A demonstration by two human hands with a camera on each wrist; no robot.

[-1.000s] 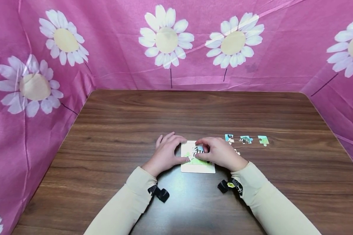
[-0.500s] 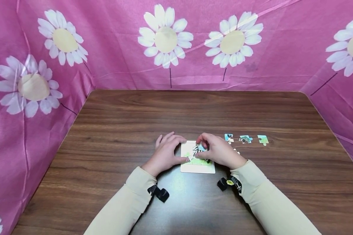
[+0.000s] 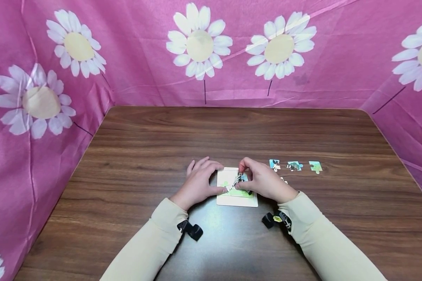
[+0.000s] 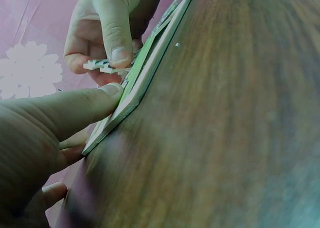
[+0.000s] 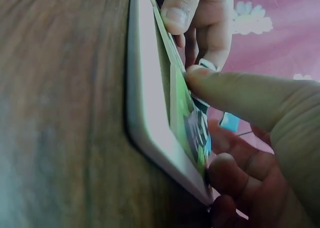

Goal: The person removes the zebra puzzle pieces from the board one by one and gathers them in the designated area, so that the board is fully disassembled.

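A small puzzle board [image 3: 232,200] with a pale frame lies flat on the table. Green pieces and part of a zebra picture show in it. My left hand [image 3: 198,183] rests along the board's left side. Its thumb presses on the board's face, and the index finger reaches the far left corner. Over the board, my right hand [image 3: 263,181] pinches a zebra-striped puzzle piece [image 3: 237,179] between thumb and fingers. In the left wrist view this piece [image 4: 99,65] is tilted and raised off the board. The right fingers hide some of the board.
Three loose puzzle pieces lie in a row right of the board: a zebra one [image 3: 274,165], a dark-patterned one [image 3: 295,166] and a green one [image 3: 315,167]. Another piece [image 3: 284,180] is mostly hidden by my right hand. Pink flowered cloth [image 3: 232,93] hangs behind the wooden table [image 3: 154,128].
My right hand has tipped the zebra piece up from lying nearly flat on the board, and its fingers have shifted slightly right. My left hand has stayed in place.
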